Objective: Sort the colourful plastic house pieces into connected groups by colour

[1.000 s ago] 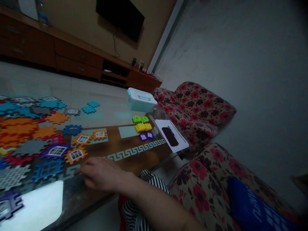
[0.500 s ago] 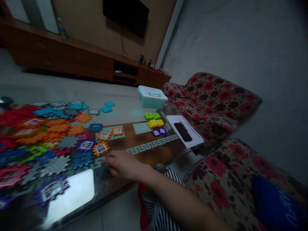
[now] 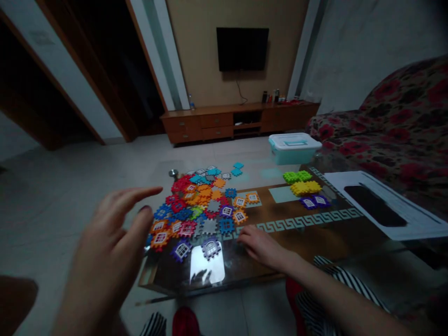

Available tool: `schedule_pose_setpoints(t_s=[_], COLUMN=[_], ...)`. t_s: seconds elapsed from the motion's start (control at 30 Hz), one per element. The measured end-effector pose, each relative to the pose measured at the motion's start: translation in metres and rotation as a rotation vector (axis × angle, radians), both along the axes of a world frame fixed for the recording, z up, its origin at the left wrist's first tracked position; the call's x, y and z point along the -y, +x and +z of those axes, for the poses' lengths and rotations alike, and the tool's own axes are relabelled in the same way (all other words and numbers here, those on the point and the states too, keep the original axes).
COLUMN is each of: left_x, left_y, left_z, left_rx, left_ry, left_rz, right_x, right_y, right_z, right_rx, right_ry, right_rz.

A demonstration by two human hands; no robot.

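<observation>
In this dim living room, a glass-topped coffee table [image 3: 308, 238] carries a heap of colourful interlocking plastic puzzle pieces [image 3: 199, 205]. The right hand [image 3: 261, 247] rests open and empty on the glass just beside the heap; the left hand [image 3: 108, 247] hangs open and empty off the table's left side, fingers spread. Green pieces [image 3: 297, 177] and yellow pieces [image 3: 305, 188] sit farther along, with a plastic storage box [image 3: 292, 149] beyond them

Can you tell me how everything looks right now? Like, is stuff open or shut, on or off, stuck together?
left hand, raised and open, fingers spread
right hand, open, resting on the glass tabletop
plastic waffle blocks, loose in a heap
green blocks, joined together
yellow blocks, joined together
storage box, lid shut
television, screen dark
phone, screen dark
</observation>
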State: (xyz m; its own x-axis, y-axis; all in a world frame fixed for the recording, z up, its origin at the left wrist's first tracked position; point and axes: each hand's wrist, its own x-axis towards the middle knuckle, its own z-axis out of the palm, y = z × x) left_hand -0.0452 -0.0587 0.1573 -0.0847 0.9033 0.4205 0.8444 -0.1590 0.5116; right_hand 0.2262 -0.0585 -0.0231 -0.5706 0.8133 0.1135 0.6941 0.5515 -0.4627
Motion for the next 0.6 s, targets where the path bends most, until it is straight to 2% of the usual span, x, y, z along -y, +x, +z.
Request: schedule_pose_setpoints(t_s=[0.03, 0.07, 0.13, 0.2, 0.27, 0.33, 0.47, 0.53, 0.6], left_x=[-0.009, -0.018, -0.036, -0.048, -0.052, -0.051, -0.046, -0.046, -0.048], left_y=[0.002, 0.004, 0.005, 0.004, 0.003, 0.003, 0.005, 0.006, 0.008], left_z=[-0.001, -0.007, -0.031, -0.062, -0.09, -0.11, -0.136, -0.147, -0.156], left_rx=[-0.03, -0.065, -0.164, -0.305, -0.393, -0.459, -0.525, -0.535, -0.544], left_ry=[-0.026, -0.124, -0.286, -0.4, -0.478, -0.528, -0.554, -0.538, -0.527], left_rz=[0.038, 0.082, 0.192, 0.206, 0.159, 0.099, -0.109, -0.212, -0.262], right_x=[0.001, 0.002, 0.002, -0.002, -0.011, -0.02, -0.036, -0.04, -0.044], right_y=[-0.005, -0.009, -0.018, -0.025, -0.028, -0.028, -0.034, -0.045, -0.06], right_z=[-0.003, -0.007, -0.013, -0.019, -0.023, -0.026, -0.026, -0.025, -0.024], right_rx=[-0.018, -0.031, -0.046, -0.049, -0.046, -0.043, -0.087, -0.125, -0.148], right_ry=[0.014, 0.03, 0.059, 0.082, 0.095, 0.096, 0.106, 0.13, 0.155], right_rz=[0.017, 0.035, 0.064, 0.07, 0.044, -0.004, -0.103, -0.122, -0.122])
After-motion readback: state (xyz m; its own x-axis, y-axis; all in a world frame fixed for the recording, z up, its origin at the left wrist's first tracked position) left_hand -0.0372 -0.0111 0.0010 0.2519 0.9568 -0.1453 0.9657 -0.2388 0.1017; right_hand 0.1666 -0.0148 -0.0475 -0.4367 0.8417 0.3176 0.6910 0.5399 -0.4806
